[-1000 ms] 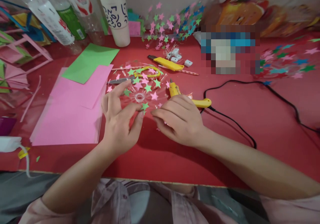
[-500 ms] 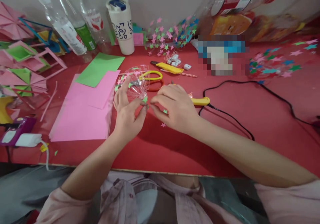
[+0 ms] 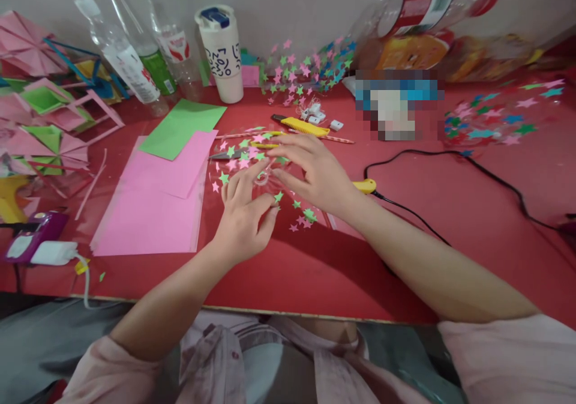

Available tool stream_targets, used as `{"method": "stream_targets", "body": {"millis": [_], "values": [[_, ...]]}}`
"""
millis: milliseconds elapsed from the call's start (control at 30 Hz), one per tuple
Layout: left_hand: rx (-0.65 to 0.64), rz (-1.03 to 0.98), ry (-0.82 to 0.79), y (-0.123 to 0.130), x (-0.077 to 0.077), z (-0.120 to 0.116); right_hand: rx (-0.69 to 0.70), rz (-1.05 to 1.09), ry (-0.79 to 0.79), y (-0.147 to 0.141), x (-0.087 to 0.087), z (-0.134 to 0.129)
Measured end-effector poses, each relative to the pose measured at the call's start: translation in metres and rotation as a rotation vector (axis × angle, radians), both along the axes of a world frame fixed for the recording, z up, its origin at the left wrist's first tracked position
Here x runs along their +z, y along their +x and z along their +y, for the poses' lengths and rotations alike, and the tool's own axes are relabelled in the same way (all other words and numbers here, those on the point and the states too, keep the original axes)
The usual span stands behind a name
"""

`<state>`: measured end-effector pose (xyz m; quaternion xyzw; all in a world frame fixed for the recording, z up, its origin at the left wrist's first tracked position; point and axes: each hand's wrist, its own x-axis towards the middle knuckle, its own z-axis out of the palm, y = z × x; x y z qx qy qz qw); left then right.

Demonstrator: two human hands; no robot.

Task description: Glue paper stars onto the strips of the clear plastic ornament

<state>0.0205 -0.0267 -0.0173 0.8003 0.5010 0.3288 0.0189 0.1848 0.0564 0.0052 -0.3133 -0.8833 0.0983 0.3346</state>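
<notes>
A clear plastic piece with thin fringed strips and a round bottle mouth (image 3: 261, 177) lies between my hands, with pink and green paper stars (image 3: 243, 162) spread around it. My left hand (image 3: 245, 218) pinches a small green star (image 3: 278, 197) between thumb and index finger, its other fingers near the plastic. My right hand (image 3: 315, 173) is on the right side of the plastic, fingers stretched and apart; anything under its palm is hidden. Below it, more stars (image 3: 309, 215) hang or lie near the red tabletop.
Pink sheets (image 3: 153, 212) and a green sheet (image 3: 184, 128) lie at left. Behind are a yellow cutter (image 3: 307, 127), a white tumbler (image 3: 225, 62) and bottles (image 3: 128, 71). A black cable (image 3: 418, 152) curves at right. Paper shapes (image 3: 45, 101) stand far left.
The plastic piece has turned and spread, so its mouth and more stars now show. My left hand has shifted slightly right; my right hand has moved up and its fingers have spread.
</notes>
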Motion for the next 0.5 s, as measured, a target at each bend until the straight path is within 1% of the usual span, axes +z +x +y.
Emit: {"method": "stream_targets", "body": {"millis": [133,233,367,500], "values": [[0.069,0.02,0.02,0.0,0.0005,-0.0021,-0.023,0.021,0.03,0.0035,-0.0055,-0.0022],[0.108,0.023,0.017,0.0009,-0.0007,-0.0033,-0.046,0.041,0.013,0.0056,-0.0061,-0.004],[0.115,0.034,0.032,0.0014,0.0003,-0.0041,-0.054,0.058,-0.022,0.0058,-0.006,-0.0035],[0.1,0.051,0.069,-0.0001,0.0051,-0.0039,-0.05,0.07,-0.001,0.0043,-0.0068,-0.003]]}}
